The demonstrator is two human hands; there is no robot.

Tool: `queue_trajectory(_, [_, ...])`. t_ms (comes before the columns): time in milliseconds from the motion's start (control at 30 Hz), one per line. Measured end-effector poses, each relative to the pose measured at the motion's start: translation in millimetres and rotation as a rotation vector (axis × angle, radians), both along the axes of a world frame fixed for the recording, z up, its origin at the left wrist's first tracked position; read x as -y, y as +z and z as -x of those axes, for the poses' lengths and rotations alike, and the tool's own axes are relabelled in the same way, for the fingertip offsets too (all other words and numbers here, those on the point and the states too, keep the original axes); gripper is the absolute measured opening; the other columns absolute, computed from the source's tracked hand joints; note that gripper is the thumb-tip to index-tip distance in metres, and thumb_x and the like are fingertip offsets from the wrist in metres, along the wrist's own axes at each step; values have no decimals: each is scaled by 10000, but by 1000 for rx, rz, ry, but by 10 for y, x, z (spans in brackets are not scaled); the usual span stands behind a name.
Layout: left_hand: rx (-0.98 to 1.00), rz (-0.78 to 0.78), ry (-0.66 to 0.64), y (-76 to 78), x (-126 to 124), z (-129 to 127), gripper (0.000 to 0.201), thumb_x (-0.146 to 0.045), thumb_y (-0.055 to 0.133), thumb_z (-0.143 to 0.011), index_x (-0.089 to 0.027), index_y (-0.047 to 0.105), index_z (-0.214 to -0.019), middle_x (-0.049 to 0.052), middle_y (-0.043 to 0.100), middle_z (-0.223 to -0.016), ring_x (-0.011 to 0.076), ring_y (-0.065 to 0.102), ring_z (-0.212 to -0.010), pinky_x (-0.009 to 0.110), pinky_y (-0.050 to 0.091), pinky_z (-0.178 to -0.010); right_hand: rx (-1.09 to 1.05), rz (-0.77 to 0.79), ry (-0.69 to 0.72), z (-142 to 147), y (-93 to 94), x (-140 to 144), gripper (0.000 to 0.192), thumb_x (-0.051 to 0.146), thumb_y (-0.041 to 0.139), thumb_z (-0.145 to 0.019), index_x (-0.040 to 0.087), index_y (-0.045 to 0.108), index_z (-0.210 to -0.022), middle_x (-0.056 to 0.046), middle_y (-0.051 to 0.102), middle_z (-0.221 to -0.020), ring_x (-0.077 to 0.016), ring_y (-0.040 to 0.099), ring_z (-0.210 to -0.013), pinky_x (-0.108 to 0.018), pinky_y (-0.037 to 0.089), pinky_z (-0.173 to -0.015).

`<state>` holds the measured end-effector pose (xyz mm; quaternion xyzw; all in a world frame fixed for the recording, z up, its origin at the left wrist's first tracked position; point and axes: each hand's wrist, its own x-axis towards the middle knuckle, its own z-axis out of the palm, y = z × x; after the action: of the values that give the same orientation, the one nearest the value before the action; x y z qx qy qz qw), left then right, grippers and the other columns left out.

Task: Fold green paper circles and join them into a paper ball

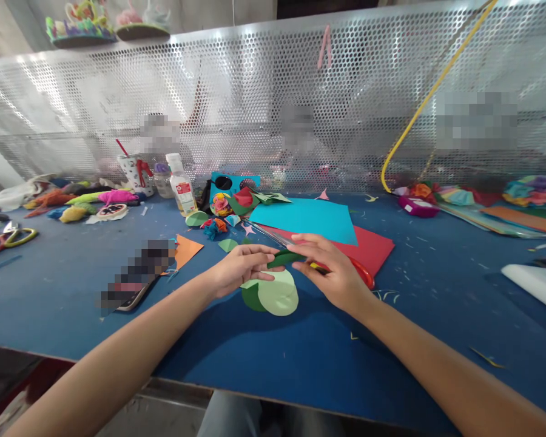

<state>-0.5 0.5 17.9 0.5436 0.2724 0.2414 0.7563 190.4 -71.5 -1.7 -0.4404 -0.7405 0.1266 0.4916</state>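
Between my two hands is a dark green piece of paper point(286, 258), bent or folded lengthwise. My left hand point(244, 268) pinches its left end, while the fingers of my right hand point(330, 267) close on its right end. Just below them on the table lie light green paper circles point(278, 294), with a darker green circle point(253, 298) partly under them. Scissors with red handles point(363, 273) rest beneath and beside my right hand, their blades pointing up and left; my hand covers part of them.
Blue paper point(307, 217) and red paper point(377, 249) lie behind my hands. A phone point(141, 276) is at left, near orange paper point(188, 250). A glue bottle point(181, 188) stands behind. Yellow-handled scissors point(20, 238) lie far left. A perforated metal panel point(236, 115) bounds the blue table's back.
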Motion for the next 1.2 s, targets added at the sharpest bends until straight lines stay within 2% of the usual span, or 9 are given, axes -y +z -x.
queue_trajectory(200, [-1,6,89,-28,0,-26,147,-187,621,-731,-112,625,-858,-20,543,-585,50,528,-496,267,542,-639,57,-40,-26,16,45,29,120,197,544,-800,257,647,-817,-53,563,-1074,-210,518,-1049,-375,452,-870])
queue_trajectory(333, [-46,-104,58,-50,14,-46,206,-190,679,-665,-110,644,-851,19,613,-700,65,558,-574,214,523,-607,83,-20,-22,16,37,48,108,187,549,-786,232,615,-713,-60,535,-1103,-223,503,-1071,-383,435,-880])
queue_trajectory(533, [-32,-231,178,-68,2,-55,216,-287,691,-659,-122,647,-791,9,638,-709,70,568,-599,198,516,-601,60,74,-27,9,47,37,50,280,609,-755,249,638,-781,-46,453,-1256,-241,417,-1172,-414,356,-961])
queue_trajectory(633, [-6,-272,246,-54,5,-58,249,-300,697,-651,-127,637,-819,4,644,-721,72,566,-579,214,522,-594,1,142,-27,17,43,17,106,340,623,-739,235,630,-749,-57,550,-1114,-242,476,-1095,-405,381,-917])
queue_trajectory(733, [-21,-351,194,-28,46,-62,299,-296,686,-666,-129,628,-907,31,670,-785,106,604,-656,229,519,-625,-74,225,-10,34,18,8,157,364,620,-735,215,576,-715,-22,592,-777,-187,560,-807,-319,448,-727])
queue_trajectory(833, [-34,-410,72,-17,98,-68,361,-251,714,-633,-130,613,-957,52,681,-840,141,623,-734,245,503,-673,-153,284,-24,48,-20,7,197,370,617,-734,200,518,-713,7,537,-690,-126,499,-624,-252,411,-569])
queue_trajectory(933, [-51,-436,-5,-34,120,-80,355,-239,714,-631,-127,608,-951,61,681,-848,157,626,-748,254,489,-680,-211,293,-49,52,-48,3,223,359,629,-723,197,476,-730,18,493,-691,-103,460,-593,-233,383,-537])
queue_trajectory(1033, [-101,-468,11,-55,109,-95,273,-257,671,-680,-120,620,-911,47,678,-772,133,615,-680,238,483,-645,-295,314,-24,59,-61,-7,266,330,641,-713,209,420,-796,25,490,-706,-96,476,-593,-223,393,-529])
queue_trajectory(1200, [-183,-530,43,-59,95,-96,245,-276,634,-712,-128,637,-908,45,683,-746,131,617,-677,250,505,-655,-400,390,51,78,-90,-30,496,291,661,-691,231,349,-1071,-6,574,-799,-152,581,-742,-287,477,-649])
